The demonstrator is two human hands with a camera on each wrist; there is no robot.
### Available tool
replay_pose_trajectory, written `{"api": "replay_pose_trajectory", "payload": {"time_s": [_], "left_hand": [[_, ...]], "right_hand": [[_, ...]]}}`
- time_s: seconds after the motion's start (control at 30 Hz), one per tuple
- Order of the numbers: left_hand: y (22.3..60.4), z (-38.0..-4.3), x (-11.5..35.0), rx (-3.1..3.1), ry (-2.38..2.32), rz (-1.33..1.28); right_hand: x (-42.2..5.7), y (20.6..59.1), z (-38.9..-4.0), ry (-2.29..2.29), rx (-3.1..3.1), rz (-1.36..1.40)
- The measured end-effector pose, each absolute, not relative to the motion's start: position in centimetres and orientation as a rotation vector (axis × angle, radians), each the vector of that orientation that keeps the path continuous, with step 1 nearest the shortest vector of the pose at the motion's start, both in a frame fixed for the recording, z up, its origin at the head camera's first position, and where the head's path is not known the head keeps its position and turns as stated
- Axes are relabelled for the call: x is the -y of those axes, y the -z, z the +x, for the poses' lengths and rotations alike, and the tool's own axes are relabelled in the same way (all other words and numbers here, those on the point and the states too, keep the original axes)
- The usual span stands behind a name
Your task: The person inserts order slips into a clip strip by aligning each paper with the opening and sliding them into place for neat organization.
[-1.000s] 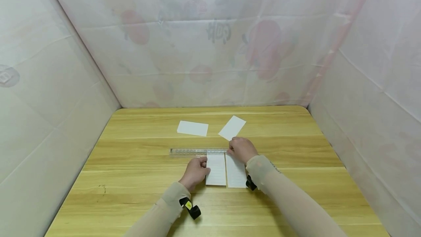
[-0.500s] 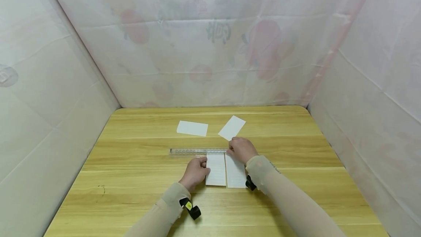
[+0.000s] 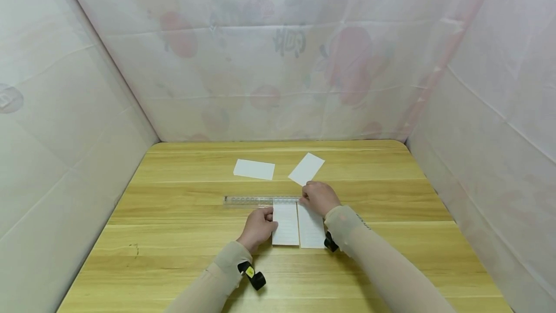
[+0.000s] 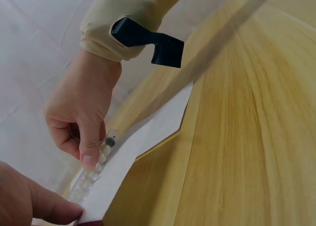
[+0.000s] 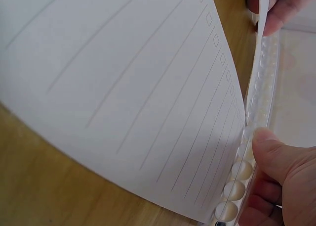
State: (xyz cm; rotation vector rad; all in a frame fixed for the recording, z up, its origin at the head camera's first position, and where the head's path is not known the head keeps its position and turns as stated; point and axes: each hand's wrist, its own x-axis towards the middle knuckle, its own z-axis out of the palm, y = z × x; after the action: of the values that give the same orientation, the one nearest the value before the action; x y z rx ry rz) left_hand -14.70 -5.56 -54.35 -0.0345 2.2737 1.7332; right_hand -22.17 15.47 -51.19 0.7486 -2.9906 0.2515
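Note:
Two lined sheets of paper lie side by side, the left sheet [image 3: 285, 226] and the right sheet [image 3: 311, 228], with a thin gap between them. Across their far ends runs a clear plastic strip [image 3: 249, 201] with a row of round beads or holes, like a ruler. My left hand [image 3: 257, 228] pinches the left sheet by its left edge, its thumb on top. My right hand [image 3: 320, 198] grips the strip near its right end, thumb [image 5: 269, 147] on the strip and fingers curled behind it. Small checkbox marks line one edge of the right sheet [image 5: 148, 87] in the right wrist view.
Farther back on the wooden table [image 3: 173, 235] lie a white card [image 3: 254, 169] on the left and a tilted white card [image 3: 306, 168] just beyond my right hand. Pale patterned cloth walls [image 3: 278, 86] enclose the table at the back and both sides.
The near end of the left sheet has shifted very slightly right, narrowing the gap to the right sheet. Both hands and the strip stay in place.

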Motion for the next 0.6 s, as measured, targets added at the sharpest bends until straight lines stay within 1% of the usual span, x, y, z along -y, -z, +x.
{"api": "replay_pose_trajectory", "payload": {"time_s": [0.17, 0.3, 0.47, 0.6], "left_hand": [[53.3, -14.4, 6.0, -2.448, -1.599, 0.039], [51.9, -14.3, 6.5, -2.699, -1.353, 0.211], [51.0, -14.0, 6.6, -2.860, -0.872, 0.633], [51.5, -13.6, 6.5, -2.868, -0.487, 0.939]], "right_hand": [[-15.5, 51.2, -22.1, -0.254, 2.986, 0.755], [-15.5, 51.1, -22.1, -0.245, 2.969, 0.767], [-15.6, 50.9, -22.1, -0.263, 2.977, 0.764], [-15.5, 50.8, -22.1, -0.278, 2.995, 0.752]]}}
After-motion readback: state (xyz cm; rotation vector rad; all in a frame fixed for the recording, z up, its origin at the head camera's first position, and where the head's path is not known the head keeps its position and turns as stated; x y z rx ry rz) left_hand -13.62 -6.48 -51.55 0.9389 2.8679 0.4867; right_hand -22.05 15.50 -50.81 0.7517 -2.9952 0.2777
